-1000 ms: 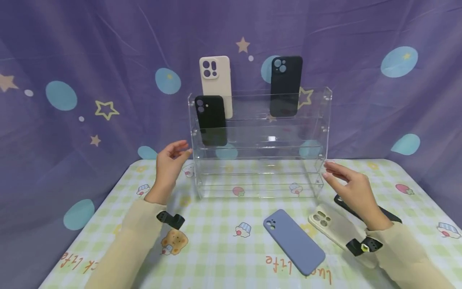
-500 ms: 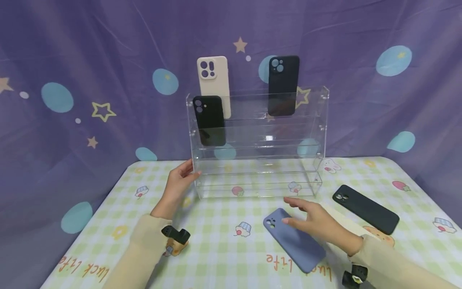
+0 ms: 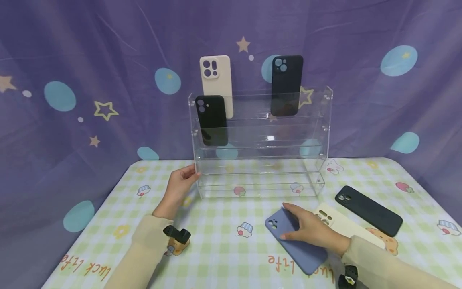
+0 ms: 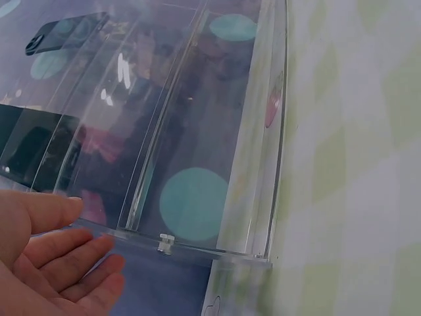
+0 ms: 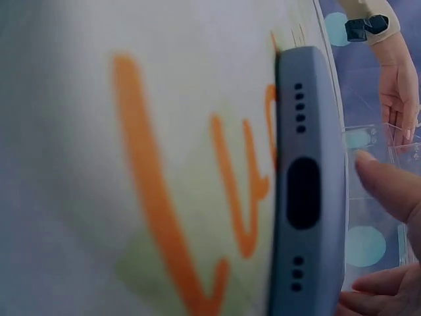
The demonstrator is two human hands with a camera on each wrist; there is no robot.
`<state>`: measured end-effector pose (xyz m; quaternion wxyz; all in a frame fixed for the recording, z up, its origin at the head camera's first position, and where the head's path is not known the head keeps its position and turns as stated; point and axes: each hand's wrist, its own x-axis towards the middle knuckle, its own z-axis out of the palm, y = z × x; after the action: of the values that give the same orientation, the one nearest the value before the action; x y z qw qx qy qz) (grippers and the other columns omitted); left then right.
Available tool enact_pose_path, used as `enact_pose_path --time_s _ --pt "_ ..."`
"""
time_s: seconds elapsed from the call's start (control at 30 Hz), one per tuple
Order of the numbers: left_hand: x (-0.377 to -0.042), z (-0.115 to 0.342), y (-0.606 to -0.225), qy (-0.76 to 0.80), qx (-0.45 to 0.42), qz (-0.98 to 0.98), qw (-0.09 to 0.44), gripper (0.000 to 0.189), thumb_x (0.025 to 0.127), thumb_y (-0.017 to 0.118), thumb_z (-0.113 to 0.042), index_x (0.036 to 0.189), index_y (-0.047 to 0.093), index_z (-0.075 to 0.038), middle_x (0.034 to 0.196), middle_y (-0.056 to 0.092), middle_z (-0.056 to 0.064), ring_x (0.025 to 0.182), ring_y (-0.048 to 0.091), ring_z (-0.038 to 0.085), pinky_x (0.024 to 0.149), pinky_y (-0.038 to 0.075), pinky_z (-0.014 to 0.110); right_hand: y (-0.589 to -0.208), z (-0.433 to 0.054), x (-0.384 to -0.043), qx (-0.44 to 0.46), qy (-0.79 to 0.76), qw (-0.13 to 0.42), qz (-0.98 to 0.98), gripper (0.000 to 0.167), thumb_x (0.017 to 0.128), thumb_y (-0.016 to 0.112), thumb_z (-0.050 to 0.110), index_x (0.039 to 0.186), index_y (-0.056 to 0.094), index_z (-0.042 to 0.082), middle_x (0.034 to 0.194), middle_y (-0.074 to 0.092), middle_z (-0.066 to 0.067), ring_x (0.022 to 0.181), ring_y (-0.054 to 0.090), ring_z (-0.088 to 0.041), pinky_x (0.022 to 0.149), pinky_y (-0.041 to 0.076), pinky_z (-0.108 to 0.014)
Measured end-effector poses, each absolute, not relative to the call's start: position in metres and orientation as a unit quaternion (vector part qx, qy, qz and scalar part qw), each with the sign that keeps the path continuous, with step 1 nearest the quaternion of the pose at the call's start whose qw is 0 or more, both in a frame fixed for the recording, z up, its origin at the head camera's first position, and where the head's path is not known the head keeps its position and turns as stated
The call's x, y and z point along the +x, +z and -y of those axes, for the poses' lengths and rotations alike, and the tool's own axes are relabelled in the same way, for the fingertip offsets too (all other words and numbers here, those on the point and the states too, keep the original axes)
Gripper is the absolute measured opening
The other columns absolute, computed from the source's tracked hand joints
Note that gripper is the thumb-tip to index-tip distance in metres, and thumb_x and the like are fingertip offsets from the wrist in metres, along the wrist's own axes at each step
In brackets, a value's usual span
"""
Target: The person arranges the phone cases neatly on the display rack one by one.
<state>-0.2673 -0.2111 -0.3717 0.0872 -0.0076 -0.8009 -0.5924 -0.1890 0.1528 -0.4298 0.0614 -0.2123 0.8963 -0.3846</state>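
A blue phone case lies on the table, camera cut-outs toward the rack. Over it my right hand spreads, thumb close to one long edge and fingers near the other. In the right wrist view the thumb shows above the case's back with a gap. My left hand is at the left side panel of the clear acrylic rack, thumb in front, fingers loosely bent beside the edge. Higher on the rack stand a white phone case, a black case and another dark case.
Right of the blue case lie a cream phone case, partly covered by my right hand, and a black phone case. A checked cloth covers the table. Behind it hangs a purple patterned curtain.
My right hand has moved from the rack's right side down and left, over the blue case. My left hand has lowered along the rack's left side. The cases have not moved.
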Motion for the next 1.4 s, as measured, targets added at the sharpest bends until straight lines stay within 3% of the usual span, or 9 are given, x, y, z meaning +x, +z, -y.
enact_pose_path --time_s 0.07,0.27,0.63,0.8,0.97,1.13,1.23,1.4 --pt "-0.268 0.212 -0.372 -0.584 -0.009 0.807 0.086 0.036 0.091 0.06 -0.005 0.123 0.055 0.01 0.121 0.059 0.026 0.097 0.06 0.011 0.079 0.044 0.011 -0.432 -0.153 -0.191 -0.214 -0.37 0.062 -0.902 0.097 0.068 0.082 0.042 0.139 0.037 -0.007 0.142 0.04 -0.027 0.13 0.037 -0.044 0.104 0.032 -0.054" --pt "-0.268 0.213 -0.372 -0.582 -0.013 0.809 0.077 0.037 0.092 0.06 -0.008 0.125 0.055 0.008 0.123 0.058 0.024 0.113 0.056 0.028 0.085 0.044 0.014 -0.433 -0.154 -0.194 -0.236 -0.366 0.074 -0.897 0.096 0.068 0.082 0.039 0.14 0.038 -0.005 0.142 0.039 -0.027 0.131 0.035 -0.044 0.105 0.03 -0.054" --pt "-0.267 0.212 -0.372 -0.581 -0.017 0.81 0.077 0.036 0.092 0.06 -0.008 0.124 0.055 0.007 0.123 0.058 0.024 0.111 0.057 0.027 0.083 0.044 0.011 -0.435 -0.153 -0.197 -0.272 -0.343 0.049 -0.898 0.095 0.067 0.083 0.036 0.14 0.038 -0.005 0.14 0.043 -0.022 0.127 0.042 -0.038 0.101 0.036 -0.052" --pt "-0.268 0.212 -0.373 -0.579 -0.019 0.811 0.077 0.035 0.092 0.06 -0.008 0.124 0.056 0.007 0.122 0.059 0.024 0.11 0.058 0.024 0.083 0.044 0.011 -0.43 -0.151 -0.193 -0.285 -0.333 0.024 -0.898 0.095 0.066 0.084 0.036 0.14 0.039 -0.003 0.135 0.045 -0.017 0.118 0.049 -0.031 0.091 0.045 -0.043" --pt "-0.269 0.212 -0.374 -0.578 -0.027 0.812 0.079 0.035 0.092 0.06 -0.007 0.123 0.056 0.008 0.12 0.059 0.025 0.107 0.06 0.023 0.082 0.044 0.011 -0.424 -0.153 -0.195 -0.261 -0.378 0.036 -0.888 0.079 0.072 0.081 0.03 0.136 0.047 0.0 0.122 0.056 -0.012 0.101 0.057 -0.022 0.078 0.049 -0.031" --pt "-0.269 0.211 -0.376 -0.58 -0.025 0.811 0.079 0.035 0.092 0.06 -0.007 0.124 0.056 0.008 0.121 0.059 0.025 0.108 0.059 0.024 0.082 0.044 0.01 -0.413 -0.158 -0.2 -0.197 -0.462 0.095 -0.859 0.052 0.083 0.073 0.022 0.127 0.057 -0.001 0.119 0.062 -0.018 0.104 0.06 -0.028 0.078 0.052 -0.031" --pt "-0.27 0.212 -0.376 -0.58 -0.025 0.81 0.078 0.035 0.092 0.059 -0.006 0.124 0.056 0.008 0.122 0.058 0.025 0.108 0.059 0.023 0.082 0.044 0.011 -0.407 -0.161 -0.201 -0.163 -0.492 0.112 -0.848 0.041 0.088 0.068 0.019 0.123 0.06 -0.001 0.118 0.063 -0.017 0.102 0.061 -0.024 0.077 0.052 -0.028" --pt "-0.271 0.214 -0.376 -0.577 -0.025 0.813 0.08 0.035 0.092 0.059 -0.006 0.124 0.056 0.008 0.122 0.058 0.024 0.102 0.06 0.013 0.081 0.045 0.011 -0.396 -0.164 -0.203 -0.117 -0.534 0.15 -0.824 0.037 0.091 0.062 0.014 0.122 0.059 -0.006 0.102 0.067 -0.013 0.079 0.061 -0.014 0.058 0.05 -0.026"
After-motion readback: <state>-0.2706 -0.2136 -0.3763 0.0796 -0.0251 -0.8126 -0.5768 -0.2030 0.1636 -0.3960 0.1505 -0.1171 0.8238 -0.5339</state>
